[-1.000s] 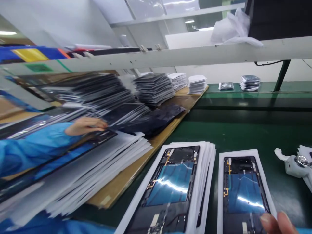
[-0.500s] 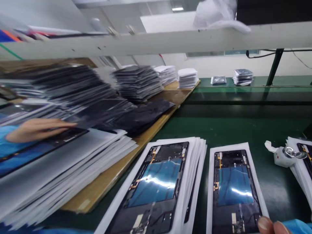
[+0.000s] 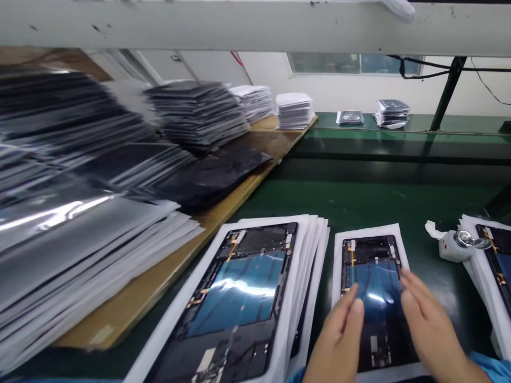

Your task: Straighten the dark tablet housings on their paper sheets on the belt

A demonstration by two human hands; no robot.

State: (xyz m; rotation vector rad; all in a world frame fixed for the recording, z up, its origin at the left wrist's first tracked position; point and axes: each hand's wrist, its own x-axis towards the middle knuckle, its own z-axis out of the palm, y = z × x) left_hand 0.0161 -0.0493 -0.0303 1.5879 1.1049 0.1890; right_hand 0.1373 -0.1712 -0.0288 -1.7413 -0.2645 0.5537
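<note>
A single black device panel with a shiny blue middle (image 3: pixel 373 279) lies on a white sheet on the green table. My left hand (image 3: pixel 339 340) rests on its lower left edge, fingers together and flat. My right hand (image 3: pixel 427 324) lies over its lower right side, fingers spread. Neither hand grips anything. Left of them is a stack of the same panels on white sheets (image 3: pixel 247 292).
A brown board (image 3: pixel 171 271) at the left carries fanned white sheets (image 3: pixel 88 255) and dark piles (image 3: pixel 195 111). A small white tool (image 3: pixel 455 244) and another panel stack (image 3: pixel 493 260) sit at the right. A white shelf beam (image 3: pixel 255 26) runs overhead.
My left hand left the stacks on the board and came to the single panel. My right hand slid further onto that panel. The view tilted down and right.
</note>
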